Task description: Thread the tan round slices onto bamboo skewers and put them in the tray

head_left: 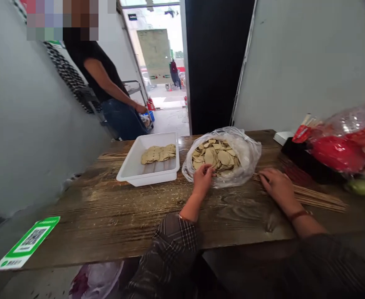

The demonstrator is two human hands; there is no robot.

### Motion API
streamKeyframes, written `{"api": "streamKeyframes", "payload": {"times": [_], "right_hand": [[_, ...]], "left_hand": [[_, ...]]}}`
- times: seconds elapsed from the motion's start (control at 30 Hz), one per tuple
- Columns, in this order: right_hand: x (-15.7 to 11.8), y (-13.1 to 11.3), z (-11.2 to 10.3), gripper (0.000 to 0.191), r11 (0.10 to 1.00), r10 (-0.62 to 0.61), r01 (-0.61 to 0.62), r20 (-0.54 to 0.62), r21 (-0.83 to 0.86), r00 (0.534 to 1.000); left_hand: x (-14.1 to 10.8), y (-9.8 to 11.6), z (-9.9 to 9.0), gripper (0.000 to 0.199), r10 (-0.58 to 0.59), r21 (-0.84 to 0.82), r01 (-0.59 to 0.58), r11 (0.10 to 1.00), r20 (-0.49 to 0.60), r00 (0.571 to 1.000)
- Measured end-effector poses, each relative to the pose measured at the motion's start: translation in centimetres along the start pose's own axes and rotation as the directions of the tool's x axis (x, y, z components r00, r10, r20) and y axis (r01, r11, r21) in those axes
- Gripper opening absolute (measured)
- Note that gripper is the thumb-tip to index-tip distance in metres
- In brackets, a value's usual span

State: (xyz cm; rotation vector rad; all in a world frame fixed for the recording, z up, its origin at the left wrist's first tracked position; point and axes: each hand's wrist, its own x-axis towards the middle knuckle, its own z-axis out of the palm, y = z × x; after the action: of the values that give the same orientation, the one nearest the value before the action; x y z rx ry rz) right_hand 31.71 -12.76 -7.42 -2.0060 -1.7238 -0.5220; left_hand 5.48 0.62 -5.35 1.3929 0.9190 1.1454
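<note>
My left hand is at the near rim of a clear plastic bag, its thumb and fingers pinched together; what lies between them I cannot make out. Thin beige round slices fill the open bag. To the right, my right hand rests over a bundle of wooden skewers, fingers closed on their left ends. Left of the bag stands a white plastic tub. Inside it, at the back, several pieces of the same beige food are grouped, with thin sticks running out from them toward the near wall.
The wooden table has a green QR-code card at its left edge. A black box with red plastic packages stands at right. Another person stands behind the table at left, near a doorway.
</note>
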Motion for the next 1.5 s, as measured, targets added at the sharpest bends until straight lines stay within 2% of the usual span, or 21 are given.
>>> {"api": "streamKeyframes", "payload": {"times": [0.17, 0.27, 0.4, 0.6, 0.77, 0.83, 0.9, 0.97, 1.0, 1.03, 1.1, 1.17, 1.2, 1.27, 1.33, 1.43, 1.5], "right_hand": [[0.9, 0.4, -0.4, 0.027, 0.991, 0.108, -0.101, -0.074, 0.091, 0.991], [1.5, 0.3, -0.9, 0.028, 0.991, 0.113, -0.106, -0.075, 0.081, 0.991], [3.1, -0.2, -1.9, 0.029, 0.983, 0.150, -0.128, -0.168, 0.135, 0.974], [6.3, -2.1, -2.5, 0.030, 0.963, 0.121, -0.040, -0.293, 0.268, 0.949], [9.8, -5.0, -3.7, 0.030, 0.913, 0.119, 0.047, -0.376, 0.404, 0.919], [11.0, -7.2, -5.1, 0.029, 0.876, 0.124, 0.110, -0.440, 0.469, 0.890], [12.0, -9.8, -6.7, 0.027, 0.832, 0.140, 0.143, -0.452, 0.536, 0.881], [12.4, -12.4, -7.6, 0.026, 0.748, 0.169, 0.148, -0.403, 0.646, 0.900], [12.5, -13.5, -7.7, 0.025, 0.670, 0.201, 0.132, -0.349, 0.731, 0.915], [12.4, -14.3, -7.4, 0.025, 0.556, 0.220, 0.086, -0.245, 0.827, 0.944], [11.9, -15.2, -5.8, 0.024, 0.254, 0.218, -0.071, 0.014, 0.965, 0.976], [11.2, -15.0, -3.3, 0.026, 0.003, 0.204, -0.235, 0.229, 0.972, 0.952], [10.8, -14.7, -2.0, 0.029, -0.075, 0.210, -0.300, 0.309, 0.951, 0.928], [10.2, -13.8, 0.3, 0.034, -0.140, 0.252, -0.394, 0.418, 0.908, 0.873], [9.6, -12.9, 1.9, 0.037, -0.142, 0.273, -0.431, 0.453, 0.891, 0.848], [9.1, -12.3, 2.9, 0.035, -0.113, 0.271, -0.442, 0.455, 0.890, 0.848], [8.8, -12.3, 3.2, 0.032, -0.057, 0.255, -0.443, 0.442, 0.895, 0.860]], "left_hand": [[0.1, 0.1, -0.2, 0.020, -0.008, -0.028, 0.008, 1.000, 0.022, 1.000], [0.1, 0.2, -0.3, 0.022, -0.005, -0.032, 0.005, 0.999, 0.023, 1.000], [0.2, 0.2, -0.3, 0.021, 0.005, -0.004, -0.004, 1.000, 0.009, 1.000], [0.2, 0.3, -0.4, 0.019, 0.000, 0.004, 0.000, 1.000, 0.025, 1.000], [0.1, 0.3, -0.4, 0.021, -0.019, -0.006, 0.019, 1.000, 0.024, 1.000], [0.1, 0.2, -0.5, 0.021, -0.016, -0.004, 0.016, 1.000, 0.030, 0.999], [0.1, 0.2, -0.5, 0.022, -0.012, 0.003, 0.012, 1.000, 0.033, 0.999], [0.2, 0.2, -0.6, 0.022, -0.014, 0.004, 0.014, 1.000, 0.024, 1.000], [0.3, 0.2, -0.7, 0.022, -0.013, 0.005, 0.013, 1.000, 0.017, 1.000], [0.4, 0.2, -0.8, 0.021, -0.008, 0.010, 0.008, 1.000, 0.007, 1.000], [0.6, 0.1, -0.9, 0.021, 0.017, 0.030, -0.017, 0.999, -0.019, 1.000], [0.8, 0.1, -1.1, 0.020, 0.058, 0.064, -0.055, 0.996, -0.051, 0.997], [0.9, 0.1, -1.3, 0.020, 0.086, 0.096, -0.079, 0.992, -0.070, 0.994], [1.0, 0.2, -1.6, 0.020, 0.174, 0.213, -0.148, 0.966, -0.110, 0.978], [1.1, 0.4, -2.1, 0.019, 0.288, 0.391, -0.217, 0.894, -0.132, 0.948], [1.1, 1.0, -2.5, 0.019, 0.416, 0.630, -0.275, 0.726, -0.084, 0.905], [1.2, 1.4, -2.5, 0.020, 0.444, 0.742, -0.279, 0.609, -0.027, 0.896]]}}
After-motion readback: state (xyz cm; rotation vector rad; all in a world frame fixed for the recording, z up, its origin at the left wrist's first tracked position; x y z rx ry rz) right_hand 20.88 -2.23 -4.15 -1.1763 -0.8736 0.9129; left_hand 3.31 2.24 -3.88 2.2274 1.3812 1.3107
